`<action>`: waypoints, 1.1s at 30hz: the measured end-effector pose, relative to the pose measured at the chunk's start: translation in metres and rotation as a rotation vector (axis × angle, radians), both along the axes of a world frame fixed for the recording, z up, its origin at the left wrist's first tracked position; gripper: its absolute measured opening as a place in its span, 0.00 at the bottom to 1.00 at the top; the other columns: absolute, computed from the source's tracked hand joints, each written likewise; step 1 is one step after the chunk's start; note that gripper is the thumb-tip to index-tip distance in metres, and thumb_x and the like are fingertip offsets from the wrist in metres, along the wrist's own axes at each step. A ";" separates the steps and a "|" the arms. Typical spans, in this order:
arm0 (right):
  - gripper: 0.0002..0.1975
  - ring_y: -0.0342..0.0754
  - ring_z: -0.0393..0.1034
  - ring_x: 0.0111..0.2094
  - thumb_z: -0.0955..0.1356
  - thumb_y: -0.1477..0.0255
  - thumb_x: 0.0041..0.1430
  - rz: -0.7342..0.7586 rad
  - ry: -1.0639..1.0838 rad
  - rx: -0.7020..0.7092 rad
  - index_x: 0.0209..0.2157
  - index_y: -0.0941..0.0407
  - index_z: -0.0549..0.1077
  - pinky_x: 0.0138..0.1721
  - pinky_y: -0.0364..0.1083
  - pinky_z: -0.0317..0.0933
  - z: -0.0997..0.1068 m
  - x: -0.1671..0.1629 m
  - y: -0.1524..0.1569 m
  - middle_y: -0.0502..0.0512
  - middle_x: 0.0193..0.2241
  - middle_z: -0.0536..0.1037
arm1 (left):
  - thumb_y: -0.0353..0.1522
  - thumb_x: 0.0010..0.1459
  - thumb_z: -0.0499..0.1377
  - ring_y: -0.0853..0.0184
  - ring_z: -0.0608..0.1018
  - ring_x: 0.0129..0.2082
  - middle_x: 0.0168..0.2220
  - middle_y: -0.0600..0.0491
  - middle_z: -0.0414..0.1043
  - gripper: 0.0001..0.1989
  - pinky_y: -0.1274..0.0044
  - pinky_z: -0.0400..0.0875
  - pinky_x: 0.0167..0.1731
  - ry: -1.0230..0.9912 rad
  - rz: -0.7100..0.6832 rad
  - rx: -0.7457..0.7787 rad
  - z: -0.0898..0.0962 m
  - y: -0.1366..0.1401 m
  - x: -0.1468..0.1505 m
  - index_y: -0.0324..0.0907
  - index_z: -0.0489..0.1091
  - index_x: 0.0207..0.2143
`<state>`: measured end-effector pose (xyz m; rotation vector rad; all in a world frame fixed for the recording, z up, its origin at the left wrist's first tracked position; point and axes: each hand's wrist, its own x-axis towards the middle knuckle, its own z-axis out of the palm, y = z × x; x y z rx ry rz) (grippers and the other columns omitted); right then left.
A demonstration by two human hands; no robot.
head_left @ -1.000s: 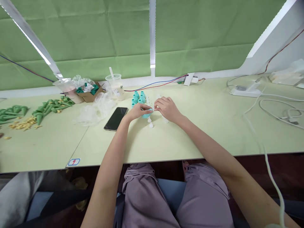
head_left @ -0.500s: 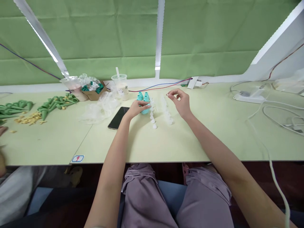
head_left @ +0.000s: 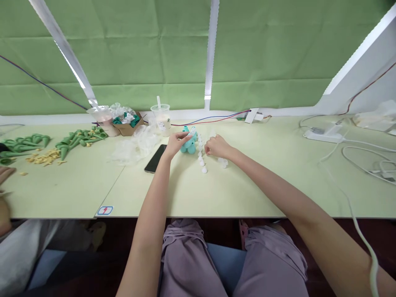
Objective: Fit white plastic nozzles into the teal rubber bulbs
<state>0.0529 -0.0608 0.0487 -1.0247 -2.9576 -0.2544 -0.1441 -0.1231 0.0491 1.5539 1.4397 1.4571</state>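
Observation:
My left hand (head_left: 175, 145) is closed at the fingertips, beside a cluster of teal hollow plastic pieces (head_left: 188, 147). A small white piece (head_left: 192, 130) shows at its fingertips, over the teal cluster. My right hand (head_left: 217, 147) has its fingers curled down at a line of small white round pieces (head_left: 202, 162) that runs toward me. What its fingertips hold, if anything, is hidden. Behind and below this hand lies a second line of translucent pieces (head_left: 223, 162), mostly covered by it.
A black phone (head_left: 155, 159) lies left of my left hand. Farther left are crumpled clear plastic (head_left: 133, 145), two drink cups, an open carton (head_left: 127, 128), green cone-like parts (head_left: 77, 139) and yellow bits (head_left: 45, 157). Another person's hand (head_left: 5, 175) rests at the left edge. White cables (head_left: 371, 159) lie right.
My right hand has moved left and down, from above the translucent line to the white round pieces. A white piece now shows at my left fingertips. The view has tilted slightly up.

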 end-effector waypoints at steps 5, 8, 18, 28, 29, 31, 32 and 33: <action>0.07 0.51 0.70 0.40 0.68 0.75 0.52 -0.020 -0.003 0.009 0.31 0.54 0.79 0.41 0.48 0.47 -0.009 0.002 0.007 0.55 0.33 0.80 | 0.47 0.43 0.66 0.60 0.76 0.41 0.41 0.47 0.77 0.26 0.72 0.69 0.41 -0.020 -0.017 -0.001 0.001 -0.001 0.002 0.38 0.77 0.40; 0.08 0.50 0.70 0.40 0.67 0.75 0.53 -0.004 0.022 0.010 0.31 0.54 0.79 0.41 0.49 0.46 -0.011 0.006 0.007 0.54 0.32 0.81 | 0.47 0.43 0.66 0.59 0.76 0.41 0.40 0.46 0.78 0.26 0.72 0.69 0.41 0.003 -0.017 0.003 0.001 -0.001 0.002 0.38 0.77 0.39; 0.16 0.49 0.69 0.38 0.59 0.65 0.63 -0.049 0.728 -0.205 0.37 0.56 0.77 0.42 0.49 0.54 0.014 0.025 -0.002 0.58 0.37 0.79 | 0.42 0.48 0.64 0.62 0.75 0.38 0.39 0.48 0.77 0.18 0.72 0.67 0.39 0.321 0.009 0.140 0.002 -0.002 0.011 0.41 0.77 0.39; 0.16 0.44 0.71 0.24 0.74 0.65 0.42 -0.045 1.223 -0.835 0.34 0.58 0.78 0.35 0.47 0.68 -0.011 0.036 -0.020 0.53 0.29 0.80 | 0.40 0.57 0.58 0.59 0.70 0.45 0.40 0.47 0.71 0.21 0.68 0.64 0.48 0.891 0.014 0.383 -0.006 -0.009 0.052 0.42 0.70 0.51; 0.16 0.43 0.71 0.24 0.73 0.66 0.42 -0.036 1.245 -0.826 0.34 0.58 0.78 0.34 0.47 0.68 -0.011 0.037 -0.021 0.53 0.29 0.80 | 0.41 0.58 0.57 0.58 0.70 0.47 0.42 0.46 0.71 0.22 0.68 0.63 0.49 0.876 0.001 0.354 -0.007 -0.010 0.052 0.42 0.68 0.53; 0.15 0.43 0.70 0.23 0.73 0.66 0.43 -0.040 1.262 -0.787 0.34 0.58 0.78 0.33 0.46 0.68 -0.010 0.038 -0.022 0.53 0.27 0.79 | 0.42 0.60 0.54 0.57 0.71 0.48 0.45 0.46 0.71 0.22 0.69 0.63 0.48 0.820 -0.066 0.258 -0.007 -0.011 0.053 0.43 0.67 0.54; 0.14 0.43 0.70 0.22 0.73 0.66 0.43 -0.057 1.255 -0.760 0.33 0.58 0.78 0.32 0.46 0.68 -0.010 0.039 -0.023 0.52 0.26 0.79 | 0.43 0.60 0.52 0.57 0.72 0.47 0.46 0.46 0.72 0.22 0.69 0.63 0.47 0.790 -0.105 0.204 -0.007 -0.012 0.053 0.44 0.68 0.53; 0.13 0.43 0.70 0.22 0.72 0.67 0.43 -0.076 1.239 -0.728 0.33 0.58 0.78 0.32 0.46 0.68 -0.010 0.039 -0.023 0.52 0.25 0.79 | 0.44 0.60 0.51 0.56 0.73 0.46 0.45 0.45 0.73 0.21 0.70 0.64 0.46 0.768 -0.135 0.156 -0.006 -0.013 0.054 0.44 0.69 0.51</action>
